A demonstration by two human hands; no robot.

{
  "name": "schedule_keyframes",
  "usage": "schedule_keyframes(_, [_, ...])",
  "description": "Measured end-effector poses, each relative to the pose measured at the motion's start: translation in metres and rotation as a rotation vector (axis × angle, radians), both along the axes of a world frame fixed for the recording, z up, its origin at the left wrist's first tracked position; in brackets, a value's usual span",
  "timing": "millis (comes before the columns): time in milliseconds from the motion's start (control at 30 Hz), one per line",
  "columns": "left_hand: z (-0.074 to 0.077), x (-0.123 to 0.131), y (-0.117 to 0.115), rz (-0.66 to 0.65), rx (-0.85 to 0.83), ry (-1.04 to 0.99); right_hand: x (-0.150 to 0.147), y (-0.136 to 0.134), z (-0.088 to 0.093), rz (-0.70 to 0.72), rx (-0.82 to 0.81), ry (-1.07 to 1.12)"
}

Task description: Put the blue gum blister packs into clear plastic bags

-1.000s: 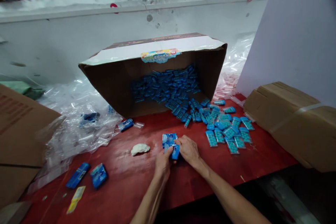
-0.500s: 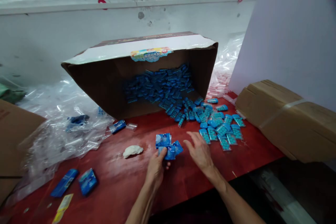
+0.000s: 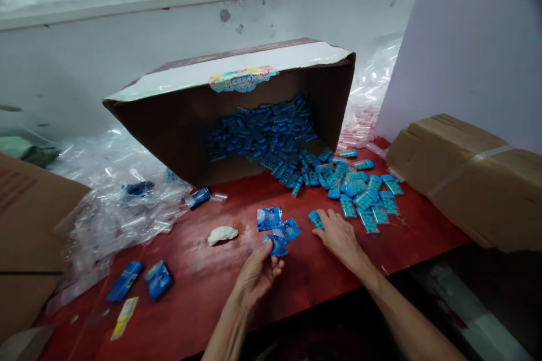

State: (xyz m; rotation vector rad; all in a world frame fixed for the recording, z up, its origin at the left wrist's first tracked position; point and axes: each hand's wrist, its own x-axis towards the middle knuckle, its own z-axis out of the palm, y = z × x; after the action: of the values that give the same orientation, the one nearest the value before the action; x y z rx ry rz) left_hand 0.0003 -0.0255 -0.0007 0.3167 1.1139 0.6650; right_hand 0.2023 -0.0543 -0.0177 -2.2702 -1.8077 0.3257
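Blue sachets [image 3: 278, 243] pinched in left hand [image 3: 257, 272]; right hand [image 3: 339, 234] open, fingertips on a loose pack [image 3: 315, 219].
Risk: fanned sachets may slip from the thin pinch onto the red table [image 3: 203, 293]; the reach may scatter the pile [image 3: 359, 194] by the box [image 3: 178, 135].

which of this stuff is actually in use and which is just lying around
In use: left hand pinching a blue sachet; right hand on a blister pack; spilled pile; tipped carton.
Lying about: white lump; plastic bags; strapped carton; yellow slip.
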Motion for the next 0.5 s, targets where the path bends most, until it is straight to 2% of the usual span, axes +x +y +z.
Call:
schedule_keyframes(133, [0.001, -0.005, -0.003, -0.069, -0.001, -0.063, 0.014, 0.016, 0.003, 0.080, -0.050, 0.247])
schedule_keyframes(267, [0.003, -0.004, -0.004, -0.060, -0.044, -0.125, 0.019, 0.025, 0.000, 0.049, -0.045, 0.413])
schedule_keyframes(333, [0.003, -0.002, -0.004, -0.027, -0.058, -0.132, 0.013, 0.021, 0.000, -0.065, -0.010, 0.695])
schedule_keyframes(400, [0.003, 0.001, -0.004, 0.002, -0.071, -0.128, 0.002, 0.013, 0.004, -0.176, 0.043, 1.103])
schedule_keyframes(433, [0.002, 0.002, -0.005, 0.008, -0.077, -0.126, -0.005, 0.009, 0.008, -0.206, 0.069, 1.283])
schedule_keyframes(500, [0.001, 0.003, -0.005, 0.015, -0.067, -0.120, -0.017, 0.002, 0.018, -0.220, 0.110, 1.493])
